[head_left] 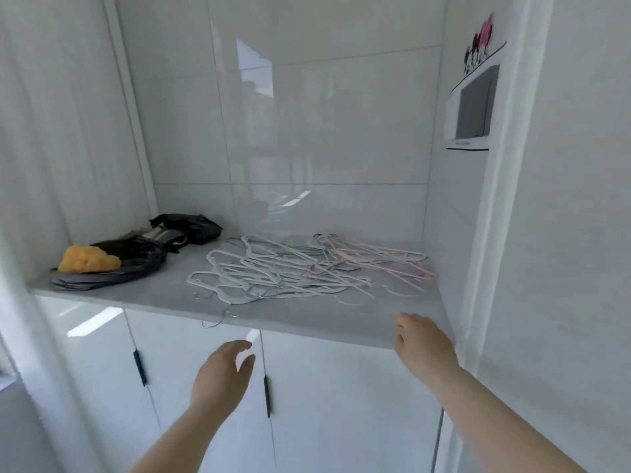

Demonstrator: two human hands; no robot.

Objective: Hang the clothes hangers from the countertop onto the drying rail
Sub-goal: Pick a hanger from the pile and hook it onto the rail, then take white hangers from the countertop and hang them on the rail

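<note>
A tangle of hangers (273, 271) lies on the grey surface (164, 285), spread from its middle to its right end. Most are white or pale grey; a few pink hangers (379, 257) lie at the back right, near the side wall. One wire hook (218, 319) reaches the front edge of the surface.

The left grip (222, 373) hangs below that edge, in front of the white doors (341, 404), its fingers loosely spread and holding nothing. It is well apart from the hangers. The right grip (423, 343) is at the front edge near the right end, seen from the back, its fingers loosely bent with nothing in them. Whether it touches the edge cannot be told.

At the left end lies a pile of dark clothes (112, 271) with a yellow lump (87, 259) on top, and a black bag (191, 227) behind it. A white panel (473, 107) with a grey screen is set on the right wall.
</note>
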